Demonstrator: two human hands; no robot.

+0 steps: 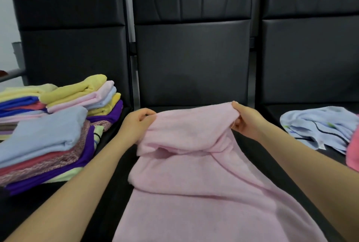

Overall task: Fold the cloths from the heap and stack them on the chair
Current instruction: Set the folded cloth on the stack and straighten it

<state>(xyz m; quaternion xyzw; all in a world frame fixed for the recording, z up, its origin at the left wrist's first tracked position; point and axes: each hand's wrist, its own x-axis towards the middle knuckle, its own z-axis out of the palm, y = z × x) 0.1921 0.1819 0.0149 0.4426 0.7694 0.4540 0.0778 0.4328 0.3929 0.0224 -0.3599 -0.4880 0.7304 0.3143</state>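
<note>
A pale pink cloth lies along the seat of the middle black chair and runs down toward me. My left hand pinches its far left corner, and my right hand pinches the far right corner. Between the two hands the far edge is lifted and sags in a fold. On the left chair stand stacks of folded cloths in yellow, pink, light blue, purple and red. A loose heap with a light blue cloth lies on the right chair.
The three black padded chairs stand side by side with narrow gaps between them. A bright pink cloth shows at the right edge beside the light blue one. A grey metal rail sits at the far left.
</note>
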